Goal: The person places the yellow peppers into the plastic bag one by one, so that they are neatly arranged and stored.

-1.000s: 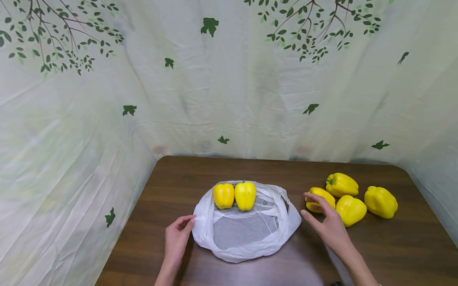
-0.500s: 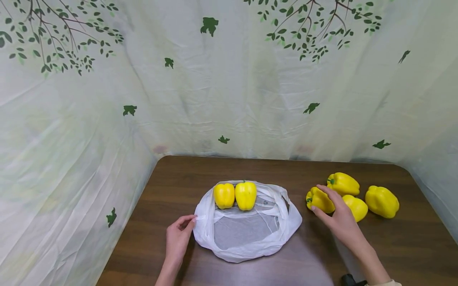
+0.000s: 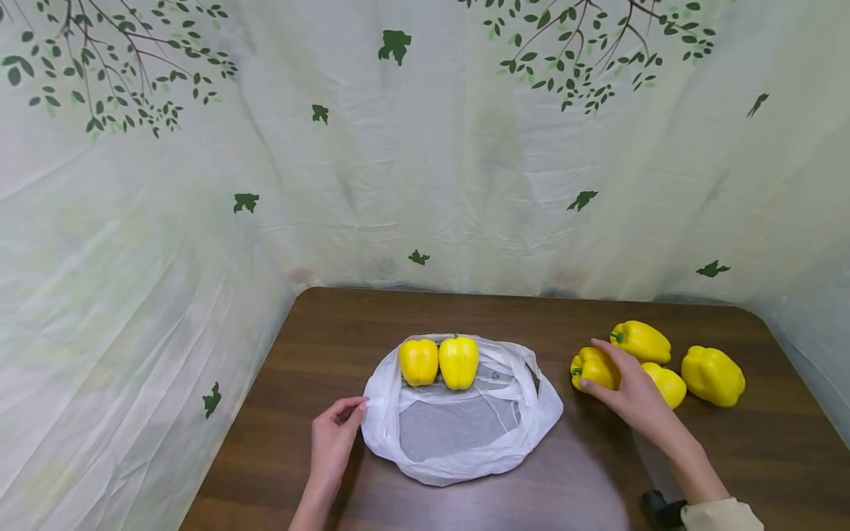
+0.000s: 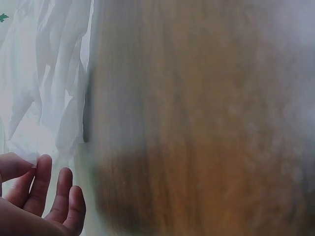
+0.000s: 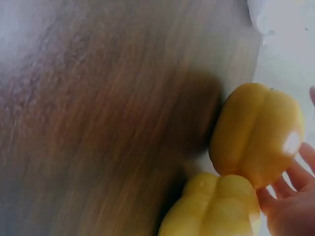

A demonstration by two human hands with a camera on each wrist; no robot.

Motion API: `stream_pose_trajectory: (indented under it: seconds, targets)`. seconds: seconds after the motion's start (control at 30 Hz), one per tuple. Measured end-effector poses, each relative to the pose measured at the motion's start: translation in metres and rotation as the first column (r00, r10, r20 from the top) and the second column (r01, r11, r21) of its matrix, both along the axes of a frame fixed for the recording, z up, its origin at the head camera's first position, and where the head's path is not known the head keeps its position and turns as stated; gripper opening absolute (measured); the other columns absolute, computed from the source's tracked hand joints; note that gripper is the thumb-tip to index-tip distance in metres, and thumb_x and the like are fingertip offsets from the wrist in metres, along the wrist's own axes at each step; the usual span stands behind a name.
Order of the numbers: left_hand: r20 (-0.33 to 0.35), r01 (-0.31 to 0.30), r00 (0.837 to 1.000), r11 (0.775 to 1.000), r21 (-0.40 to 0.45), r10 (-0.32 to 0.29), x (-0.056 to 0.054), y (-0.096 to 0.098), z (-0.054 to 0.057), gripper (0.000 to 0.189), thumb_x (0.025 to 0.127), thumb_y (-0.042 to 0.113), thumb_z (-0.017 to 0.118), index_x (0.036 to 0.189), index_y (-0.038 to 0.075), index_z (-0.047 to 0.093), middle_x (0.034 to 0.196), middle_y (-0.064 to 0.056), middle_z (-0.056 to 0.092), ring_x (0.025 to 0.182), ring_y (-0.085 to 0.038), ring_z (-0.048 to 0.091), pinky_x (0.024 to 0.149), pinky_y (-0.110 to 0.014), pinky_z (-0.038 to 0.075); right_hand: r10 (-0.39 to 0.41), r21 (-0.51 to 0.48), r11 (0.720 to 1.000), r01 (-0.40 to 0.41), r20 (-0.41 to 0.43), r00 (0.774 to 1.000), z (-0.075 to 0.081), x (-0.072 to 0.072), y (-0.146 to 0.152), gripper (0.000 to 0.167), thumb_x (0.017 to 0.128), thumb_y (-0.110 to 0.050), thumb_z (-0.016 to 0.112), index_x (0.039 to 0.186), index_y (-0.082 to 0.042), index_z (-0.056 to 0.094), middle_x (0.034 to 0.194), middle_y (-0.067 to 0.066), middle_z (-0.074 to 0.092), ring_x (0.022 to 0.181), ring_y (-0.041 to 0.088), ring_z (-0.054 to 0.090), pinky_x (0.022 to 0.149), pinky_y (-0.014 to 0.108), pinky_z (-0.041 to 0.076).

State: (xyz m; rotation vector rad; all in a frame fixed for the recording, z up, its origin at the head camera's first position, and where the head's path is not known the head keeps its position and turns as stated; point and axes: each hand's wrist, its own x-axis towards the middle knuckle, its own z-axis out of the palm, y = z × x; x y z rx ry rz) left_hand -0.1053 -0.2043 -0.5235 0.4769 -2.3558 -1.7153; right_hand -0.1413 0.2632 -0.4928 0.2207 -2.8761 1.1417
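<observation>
A white plastic bag (image 3: 458,472) lies spread on the table with its mouth facing up. Two yellow bell peppers (image 3: 459,363) sit at the far side of its opening. My left hand (image 3: 334,435) pinches the bag's left edge between thumb and fingertips; the left wrist view shows this pinch on the thin plastic (image 4: 44,132). On the right, my right hand (image 3: 631,391) has its thumb and fingers around the leftmost loose bell pepper (image 3: 591,367), which still rests on the table. In the right wrist view the fingers lie against that pepper (image 5: 256,132).
More yellow bell peppers lie close by: one behind (image 3: 640,341), one partly hidden by my right hand (image 3: 666,385), one farther right (image 3: 713,376). A brown wooden table (image 3: 299,339) meets a leaf-patterned curtain (image 3: 491,221). A black object (image 3: 660,509) is at my right wrist.
My right hand has moved right from beside the bag and closed around the leftmost loose pepper. My left hand keeps its pinch on the bag. The view has shifted slightly.
</observation>
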Motion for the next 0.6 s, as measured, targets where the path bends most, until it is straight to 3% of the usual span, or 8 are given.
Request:
stream_pose_trajectory:
  seconds: [0.3,0.37,0.53,0.6]
  targets:
    - [0.019,0.002,1.000,1.000,0.008,-0.002,-0.001,0.001,0.000,0.016,0.092,0.010,0.069,0.104,0.002,0.075,0.100,-0.011,0.071,0.086,-0.016,0.060,0.071,-0.020,0.047,0.003,0.018,1.000,-0.004,0.045,0.999,-0.003,-0.004,-0.002,0.078,0.088,-0.032,0.074,0.147,0.001,0.035,0.142,0.029,0.041,0.121,0.044,0.043,0.097,0.064,0.036]
    - [0.024,0.006,1.000,1.000,0.018,-0.006,0.001,0.002,0.005,0.015,0.092,0.008,0.069,0.103,0.001,0.075,0.099,-0.012,0.071,0.086,-0.016,0.060,0.071,-0.019,0.047,0.004,0.028,1.000,-0.006,0.052,0.999,-0.003,-0.004,-0.002,0.078,0.088,-0.031,0.074,0.147,0.002,0.036,0.142,0.029,0.041,0.121,0.045,0.043,0.097,0.065,0.036]
    - [0.027,0.020,0.999,1.000,0.019,-0.020,0.008,0.010,0.032,0.014,0.091,0.001,0.067,0.101,-0.005,0.073,0.098,-0.016,0.071,0.086,-0.019,0.060,0.070,-0.019,0.047,0.003,0.046,0.999,-0.005,0.047,0.999,-0.003,-0.004,-0.005,0.077,0.088,-0.031,0.074,0.145,0.004,0.037,0.138,0.030,0.044,0.118,0.045,0.045,0.095,0.064,0.038]
    - [0.019,0.028,0.999,1.000,0.006,-0.028,0.009,0.011,0.035,0.014,0.091,0.000,0.066,0.101,-0.007,0.073,0.098,-0.017,0.070,0.085,-0.019,0.060,0.069,-0.019,0.047,-0.001,0.059,0.998,-0.002,0.047,0.999,-0.002,-0.004,-0.006,0.077,0.087,-0.032,0.075,0.144,0.005,0.038,0.136,0.030,0.046,0.116,0.045,0.045,0.094,0.064,0.039]
